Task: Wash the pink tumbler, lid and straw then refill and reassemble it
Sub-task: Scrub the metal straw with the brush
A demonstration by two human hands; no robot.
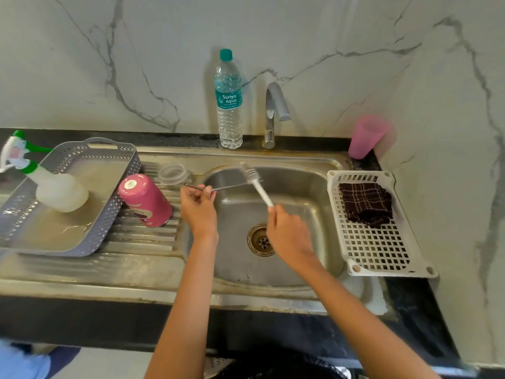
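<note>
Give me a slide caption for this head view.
Over the sink, left hand holds the metal straw, right hand a brush at its end.

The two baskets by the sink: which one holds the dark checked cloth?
The white basket, right of the sink; the grey basket on the left holds a spray bottle instead.
</note>
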